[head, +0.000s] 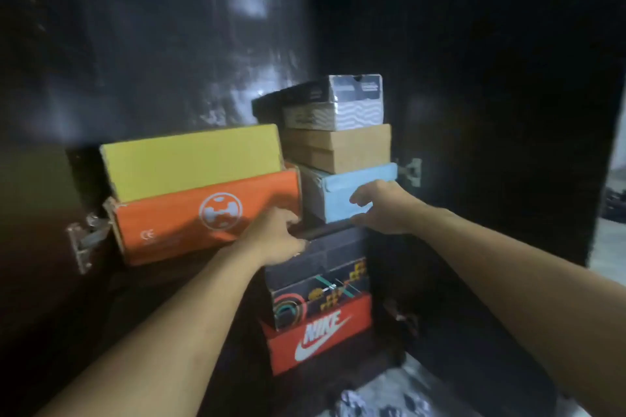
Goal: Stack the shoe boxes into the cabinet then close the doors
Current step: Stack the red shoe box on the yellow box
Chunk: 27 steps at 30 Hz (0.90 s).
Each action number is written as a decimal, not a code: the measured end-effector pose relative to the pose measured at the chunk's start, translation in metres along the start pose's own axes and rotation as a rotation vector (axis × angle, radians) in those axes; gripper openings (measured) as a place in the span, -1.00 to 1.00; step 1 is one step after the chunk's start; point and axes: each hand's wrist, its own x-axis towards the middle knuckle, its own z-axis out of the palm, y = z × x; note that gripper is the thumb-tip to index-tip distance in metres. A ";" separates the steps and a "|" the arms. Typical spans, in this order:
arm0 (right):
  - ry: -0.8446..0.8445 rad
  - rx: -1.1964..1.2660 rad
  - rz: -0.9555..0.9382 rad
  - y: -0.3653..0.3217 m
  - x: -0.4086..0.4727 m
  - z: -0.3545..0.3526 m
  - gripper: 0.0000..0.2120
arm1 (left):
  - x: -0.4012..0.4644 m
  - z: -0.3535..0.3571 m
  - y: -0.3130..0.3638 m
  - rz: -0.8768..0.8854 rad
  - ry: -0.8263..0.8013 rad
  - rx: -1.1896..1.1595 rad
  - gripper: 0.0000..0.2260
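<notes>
Inside the dark cabinet (pixel 176 54) a stack stands on the right: a red Nike box (pixel 318 338), a dark patterned box (pixel 321 278), a light blue box (pixel 342 189), a brown box (pixel 342 145) and a black and grey box (pixel 342 101) on top. My right hand (pixel 382 205) grips the front end of the light blue box, thumb underneath. My left hand (pixel 277 235) curls its fingers against that box's lower left corner, just above the dark patterned box. To the left sits an orange box (pixel 189 220) with a yellow box (pixel 193 162) above it.
A metal hinge (pixel 83 240) juts out at the left beside the orange box. Another hinge (pixel 411 171) sits on the right wall, close to the blue box. The open right door (pixel 508 112) stands dark beside my right arm. Patterned floor (pixel 389 396) shows below.
</notes>
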 end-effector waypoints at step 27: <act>-0.369 -0.075 0.820 0.318 -0.347 0.031 -0.11 | -0.136 0.368 0.263 0.143 -1.045 -0.092 -0.68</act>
